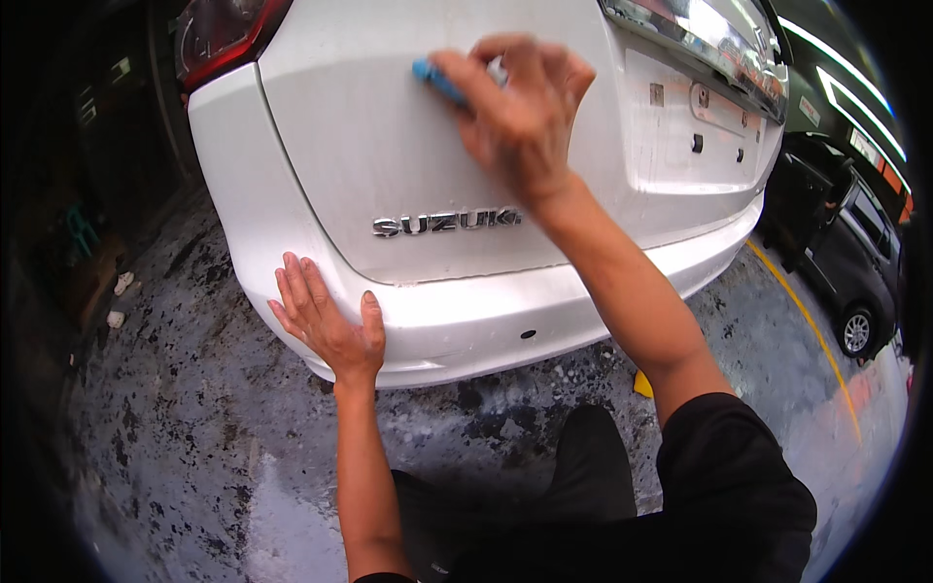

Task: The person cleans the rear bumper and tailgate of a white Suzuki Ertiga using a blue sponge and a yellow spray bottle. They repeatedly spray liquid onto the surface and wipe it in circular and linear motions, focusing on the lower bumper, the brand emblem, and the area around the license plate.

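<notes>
A white Suzuki car stands rear towards me, its tailgate [350, 138] wet or hazy in places. My right hand [521, 116], blurred, grips a small blue block or pad [441, 81] against or just over the tailgate, above the chrome SUZUKI lettering [446, 222]. Its fingers partly hide the pad, and what the pad is made of cannot be told. My left hand [332, 321] lies flat with fingers spread on the white rear bumper [466, 310], near its left corner. It holds nothing. A red tail light [232, 40] shows at the upper left.
A recessed number plate area [685, 138] with clips lies at the right. Beyond a yellow floor line [798, 313] stands a black car [853, 248]. A yellow object [643, 384] is on the stained floor under my right arm. White shoes [124, 283] and a green stool [80, 232] are at the left.
</notes>
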`<action>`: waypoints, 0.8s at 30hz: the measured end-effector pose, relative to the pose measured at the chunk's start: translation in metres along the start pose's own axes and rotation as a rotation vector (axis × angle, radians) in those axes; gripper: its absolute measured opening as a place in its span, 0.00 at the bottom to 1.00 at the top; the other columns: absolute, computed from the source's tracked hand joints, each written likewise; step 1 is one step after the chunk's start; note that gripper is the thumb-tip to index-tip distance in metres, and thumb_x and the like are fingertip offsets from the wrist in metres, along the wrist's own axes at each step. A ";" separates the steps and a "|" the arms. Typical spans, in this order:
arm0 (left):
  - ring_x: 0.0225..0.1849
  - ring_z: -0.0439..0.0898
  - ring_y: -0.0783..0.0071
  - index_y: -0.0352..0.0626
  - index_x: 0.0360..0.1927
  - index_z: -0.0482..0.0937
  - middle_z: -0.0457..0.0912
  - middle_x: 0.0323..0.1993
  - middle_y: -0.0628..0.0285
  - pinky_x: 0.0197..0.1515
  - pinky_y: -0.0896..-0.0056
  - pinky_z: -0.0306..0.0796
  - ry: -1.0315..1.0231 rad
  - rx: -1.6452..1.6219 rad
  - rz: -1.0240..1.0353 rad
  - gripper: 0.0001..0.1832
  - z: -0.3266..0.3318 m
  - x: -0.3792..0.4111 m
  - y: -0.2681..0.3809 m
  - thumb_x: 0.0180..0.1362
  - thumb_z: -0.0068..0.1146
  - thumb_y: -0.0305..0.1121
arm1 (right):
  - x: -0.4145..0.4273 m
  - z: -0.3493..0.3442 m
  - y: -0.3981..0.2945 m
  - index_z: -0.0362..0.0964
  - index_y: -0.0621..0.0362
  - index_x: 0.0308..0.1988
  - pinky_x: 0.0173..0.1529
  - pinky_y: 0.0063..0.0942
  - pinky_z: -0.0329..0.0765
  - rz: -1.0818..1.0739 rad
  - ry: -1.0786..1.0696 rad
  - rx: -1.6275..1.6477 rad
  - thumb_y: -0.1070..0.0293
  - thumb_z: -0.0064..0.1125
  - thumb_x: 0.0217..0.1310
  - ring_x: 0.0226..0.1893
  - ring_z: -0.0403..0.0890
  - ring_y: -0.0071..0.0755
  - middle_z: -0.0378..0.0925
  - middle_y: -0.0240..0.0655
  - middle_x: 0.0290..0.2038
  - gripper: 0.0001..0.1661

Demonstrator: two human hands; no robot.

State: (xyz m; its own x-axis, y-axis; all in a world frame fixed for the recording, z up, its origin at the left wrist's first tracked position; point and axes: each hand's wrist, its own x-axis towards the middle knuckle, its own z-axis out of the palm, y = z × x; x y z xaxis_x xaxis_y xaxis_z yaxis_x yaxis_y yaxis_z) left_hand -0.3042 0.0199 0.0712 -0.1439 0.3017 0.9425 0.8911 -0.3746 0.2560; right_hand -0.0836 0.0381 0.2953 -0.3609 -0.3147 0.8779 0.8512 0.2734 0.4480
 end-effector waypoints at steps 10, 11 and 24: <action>0.83 0.50 0.49 0.38 0.80 0.56 0.55 0.82 0.52 0.81 0.36 0.36 0.033 0.024 0.041 0.46 0.002 0.000 -0.001 0.63 0.55 0.49 | -0.024 -0.024 0.010 0.84 0.38 0.43 0.53 0.42 0.56 0.004 -0.079 0.019 0.65 0.70 0.53 0.45 0.71 0.30 0.74 0.22 0.41 0.15; 0.83 0.51 0.50 0.38 0.80 0.56 0.55 0.82 0.52 0.81 0.36 0.36 0.030 0.019 0.039 0.46 0.003 -0.001 0.001 0.63 0.55 0.49 | -0.003 -0.015 0.025 0.84 0.37 0.43 0.53 0.43 0.56 -0.007 -0.043 -0.036 0.65 0.70 0.53 0.46 0.71 0.31 0.74 0.22 0.42 0.16; 0.83 0.49 0.49 0.40 0.80 0.56 0.55 0.82 0.52 0.81 0.35 0.35 0.020 0.021 0.027 0.45 0.002 -0.002 -0.001 0.66 0.53 0.52 | -0.033 -0.026 0.028 0.86 0.39 0.42 0.53 0.40 0.57 0.088 0.010 -0.046 0.65 0.73 0.49 0.44 0.70 0.30 0.74 0.22 0.40 0.16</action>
State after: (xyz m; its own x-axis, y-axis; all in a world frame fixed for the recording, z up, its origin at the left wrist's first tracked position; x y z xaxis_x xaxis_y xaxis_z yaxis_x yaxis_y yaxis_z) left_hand -0.3037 0.0210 0.0689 -0.1282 0.2745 0.9530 0.9035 -0.3639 0.2263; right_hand -0.0378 0.0320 0.2749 -0.2805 -0.3010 0.9114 0.8961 0.2583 0.3610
